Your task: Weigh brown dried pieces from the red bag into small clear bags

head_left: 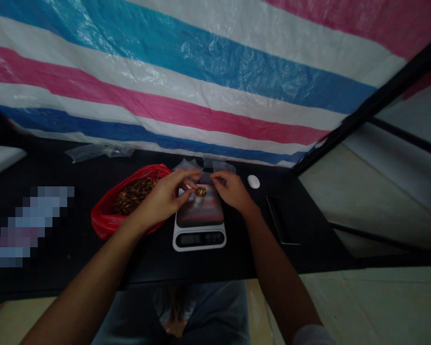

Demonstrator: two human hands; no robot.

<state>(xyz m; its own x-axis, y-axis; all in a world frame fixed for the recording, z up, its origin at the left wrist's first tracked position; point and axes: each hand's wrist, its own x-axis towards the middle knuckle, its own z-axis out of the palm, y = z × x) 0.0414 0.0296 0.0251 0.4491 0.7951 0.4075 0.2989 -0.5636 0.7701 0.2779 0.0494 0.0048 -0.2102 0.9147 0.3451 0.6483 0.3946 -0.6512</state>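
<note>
A white digital kitchen scale (199,235) sits on a black table (75,249). On its platform stands a small cup (200,194) heaped with brown pieces. My left hand (165,196) hovers over the cup, fingers pinched together on something I cannot make out. My right hand (232,189) is at the far edge of the scale, fingers pinched on a clear plastic bag (215,167). To the left of the scale an open red plastic bag (129,201) holds several of the same brown pieces.
A small white oval object (253,181) lies right of my right hand. A dark flat rectangular item (280,220) lies near the table's right edge. Crumpled clear plastic (96,151) lies at the back left. A striped tarp (201,76) hangs behind the table.
</note>
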